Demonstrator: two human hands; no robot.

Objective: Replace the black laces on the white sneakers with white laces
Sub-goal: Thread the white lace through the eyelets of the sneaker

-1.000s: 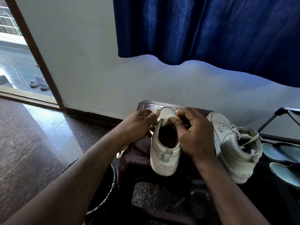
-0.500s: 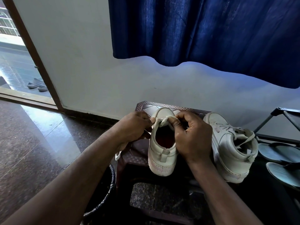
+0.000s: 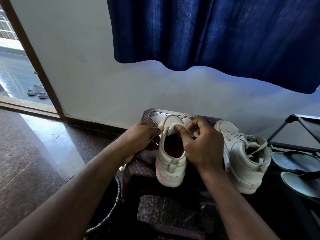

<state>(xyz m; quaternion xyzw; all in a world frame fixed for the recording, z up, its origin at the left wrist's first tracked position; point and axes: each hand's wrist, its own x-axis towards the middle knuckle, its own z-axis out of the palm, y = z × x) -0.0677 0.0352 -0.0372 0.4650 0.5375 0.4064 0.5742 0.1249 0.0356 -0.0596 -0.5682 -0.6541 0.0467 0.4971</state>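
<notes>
Head view: you look well into the job. The second sneaker, just right of your right hand, already carries white lacing over its tongue, so I judge it finished. No black lace shows anywhere. What remains seems to be the held sneaker, standing between your hands on the stool with its heel toward you.

Your right hand grips that sneaker. The thumb is hooked over the tongue and the fingers are curled across the eyelet area, where bits of white show between them. How many eyelets are threaded is hidden under those fingers. Your left hand is curled tight against the sneaker's left edge. A white lace trails out below its wrist, so I take it that this hand pinches the lace. Threading the upper eyelets, evening the ends and tying are probably still left.

The count:
- Two white sneakers.
- One loose lace end in sight.
- One stool.
- One dark bin under your left forearm.
- Two blue flip-flops far right of your right hand, below a shoe rack.
- Two slippers beyond the doorway, far left of your left hand.
- One blue curtain above both hands.
</notes>
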